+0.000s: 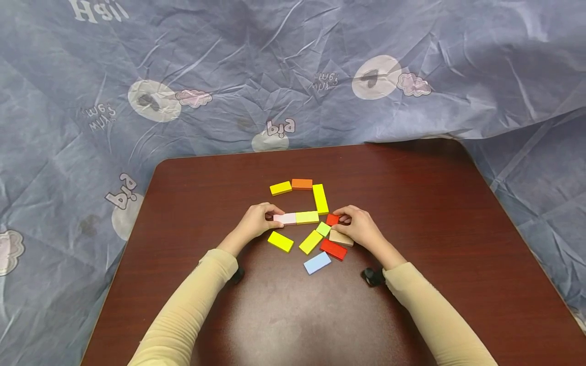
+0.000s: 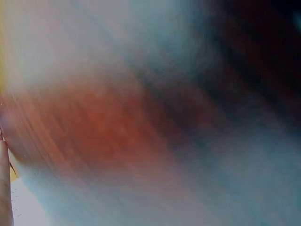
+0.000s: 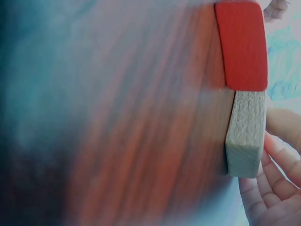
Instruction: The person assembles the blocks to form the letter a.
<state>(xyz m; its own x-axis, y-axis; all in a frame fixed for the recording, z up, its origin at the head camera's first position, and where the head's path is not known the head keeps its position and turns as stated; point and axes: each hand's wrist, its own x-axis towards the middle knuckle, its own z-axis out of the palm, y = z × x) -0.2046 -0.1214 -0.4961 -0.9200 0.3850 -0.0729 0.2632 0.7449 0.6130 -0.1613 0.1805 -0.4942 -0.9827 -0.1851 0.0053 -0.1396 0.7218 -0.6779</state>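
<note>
Yellow block (image 1: 280,241) and blue block (image 1: 317,263) lie between both hands

The blue cloth (image 1: 293,76) has upside-down words on it. Some say "big" and some say "high". The smaller words are too tiny to read.

Both forearms reached forward in beige sleeves. The left hand (image 1: 257,219) lay knuckles up with fingers curled inward. The right hand (image 1: 361,226) mirrored it, fingertips pinched together.
</note>
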